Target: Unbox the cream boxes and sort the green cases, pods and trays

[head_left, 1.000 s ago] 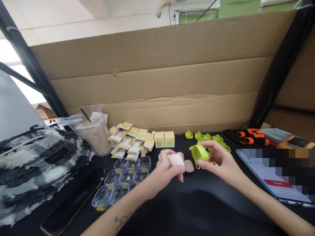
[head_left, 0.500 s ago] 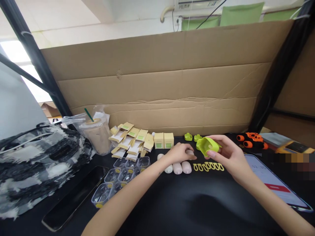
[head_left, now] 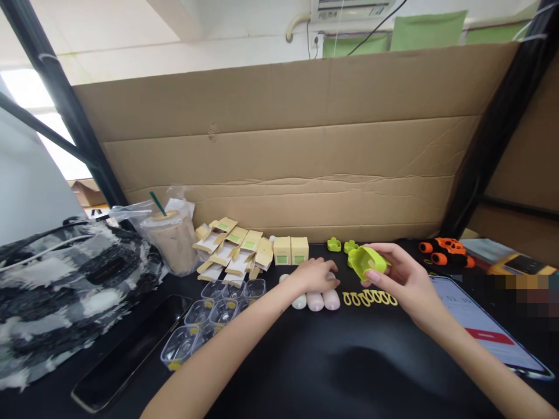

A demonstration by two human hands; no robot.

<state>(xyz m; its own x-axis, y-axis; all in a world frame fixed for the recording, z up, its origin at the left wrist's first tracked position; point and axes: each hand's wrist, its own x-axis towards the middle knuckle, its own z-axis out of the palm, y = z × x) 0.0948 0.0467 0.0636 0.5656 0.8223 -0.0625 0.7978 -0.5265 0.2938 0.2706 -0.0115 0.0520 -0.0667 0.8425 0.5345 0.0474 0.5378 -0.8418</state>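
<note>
My right hand [head_left: 404, 279] is closed on a lime-green hollow cover [head_left: 365, 263], thumb at its lower rim and its open side showing. My left hand [head_left: 318, 274] reaches over a row of pale egg-shaped pieces [head_left: 315, 300], fingers curled down. Whatever lies under those fingers is hidden. Several yellow-green loops [head_left: 370, 298] lie in a row between the hands. Behind them stand two small lime-green flower-shaped pieces [head_left: 334, 244].
Two small cream boxes [head_left: 291, 251] stand beside opened flat cartons [head_left: 236, 247]. Clear plastic cups [head_left: 200, 313] and a dark phone [head_left: 131, 355] are at left, near a bagged drink [head_left: 170, 241]. On the right are an orange toy car [head_left: 448, 252] and a lit phone [head_left: 476, 320].
My left hand has moved left over the pale pieces, and the pale piece seen at its fingertips is now out of sight. My right hand keeps the green cover, barely shifted.
</note>
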